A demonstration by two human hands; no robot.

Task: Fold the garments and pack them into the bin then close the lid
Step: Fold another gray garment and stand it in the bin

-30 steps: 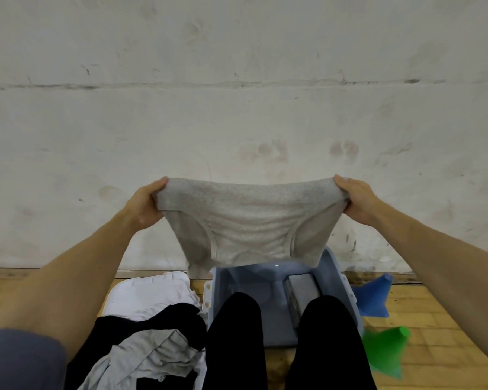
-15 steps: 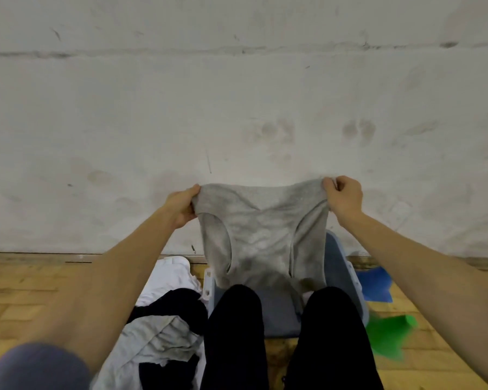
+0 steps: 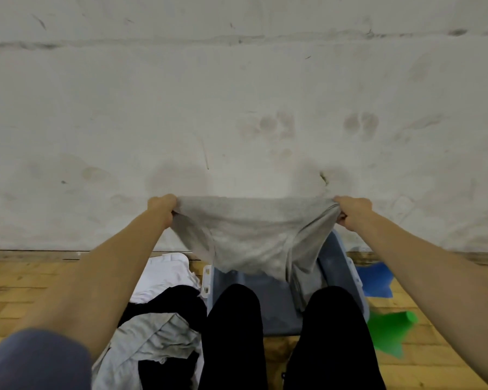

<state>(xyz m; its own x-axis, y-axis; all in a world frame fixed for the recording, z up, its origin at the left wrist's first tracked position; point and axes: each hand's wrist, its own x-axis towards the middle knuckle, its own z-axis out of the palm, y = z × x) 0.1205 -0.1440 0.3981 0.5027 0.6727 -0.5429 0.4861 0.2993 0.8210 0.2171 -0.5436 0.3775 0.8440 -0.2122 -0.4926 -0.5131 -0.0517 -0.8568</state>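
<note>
I hold grey underwear (image 3: 248, 235) stretched out in the air above the open blue bin (image 3: 338, 266). My left hand (image 3: 161, 205) grips the waistband's left corner and my right hand (image 3: 352, 211) grips the right corner. The garment hangs down and hides much of the bin's inside. A pile of white, black and grey garments (image 3: 158, 327) lies on the floor left of the bin.
My black-clad legs (image 3: 234, 333) reach toward the bin's near side. A blue cone (image 3: 376, 280) and a green cone (image 3: 389, 330) lie on the wooden floor right of the bin. A scuffed white wall (image 3: 237, 108) stands just behind it.
The hands first drew closer together, then spread apart again, pulling the waistband taut. The garment now hangs a little lower over the bin.
</note>
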